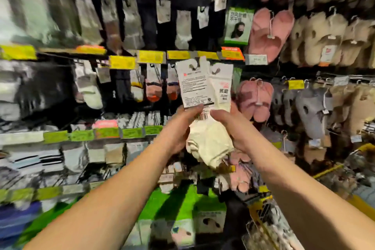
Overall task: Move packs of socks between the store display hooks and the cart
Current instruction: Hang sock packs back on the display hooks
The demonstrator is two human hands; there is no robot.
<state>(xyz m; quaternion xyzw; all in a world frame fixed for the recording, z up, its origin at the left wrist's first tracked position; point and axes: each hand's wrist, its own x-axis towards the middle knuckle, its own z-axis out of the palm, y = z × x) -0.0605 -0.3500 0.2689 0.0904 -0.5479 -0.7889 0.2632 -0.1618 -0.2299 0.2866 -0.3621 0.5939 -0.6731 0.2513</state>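
Two packs of cream socks with white card headers (207, 91) are held up together in front of the display, their cream toes (211, 146) hanging below. My left hand (180, 126) grips the left pack at the barcode, thumb on the card. My right hand (233, 126) grips the right pack from the other side. The card hook holes sit just below the row of yellow price tags (178, 55). The display hooks behind the cards are hidden. The cart (345, 172) with its yellow rim shows at the lower right.
Rows of sock packs (89, 87) hang left and above. Pink slippers (255, 99) and beige and grey slippers (324, 38) hang to the right. A green face-mask pack (238, 25) hangs above. Green boxes (182, 209) lie below. The picture is motion-blurred at the left.
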